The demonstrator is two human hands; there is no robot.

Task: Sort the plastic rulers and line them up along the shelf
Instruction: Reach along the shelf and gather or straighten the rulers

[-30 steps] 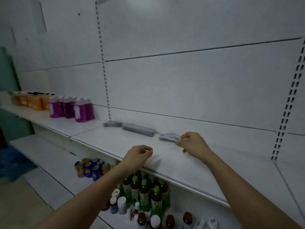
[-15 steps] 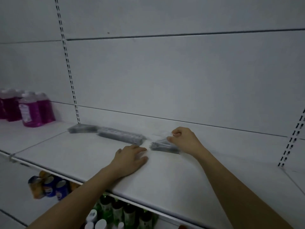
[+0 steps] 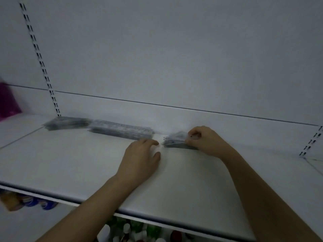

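Nearest the viewer, 2 bare forearms reach up from the lower edge across a white shelf (image 3: 73, 165), beneath whose front lip blurred bottles (image 3: 132, 229) and cans (image 3: 31, 201) stand on a lower level. Left hand (image 3: 139, 159): palm down on the shelf surface, fingers straight and relaxed, grasping nothing; its fingertips (image 3: 153, 142) lie just beside the near end of the middle ruler stack. Right hand (image 3: 204, 140): fingers curled, pinching the right end of a small fanned stack of plastic rulers (image 3: 174, 141) (edges blurred, count not legible), which rests on the shelf close to the back wall. Farther left along the wall lie 2 more ruler stacks, a long middle ruler stack (image 3: 120, 129) and a far-left ruler stack (image 3: 66, 122), set roughly end to end. A narrow gap separates the middle stack from the held one. At the far left edge, a magenta bottle (image 3: 7, 102) shows in part. Behind, a white back panel (image 3: 174, 58) carries slotted uprights (image 3: 40, 58).
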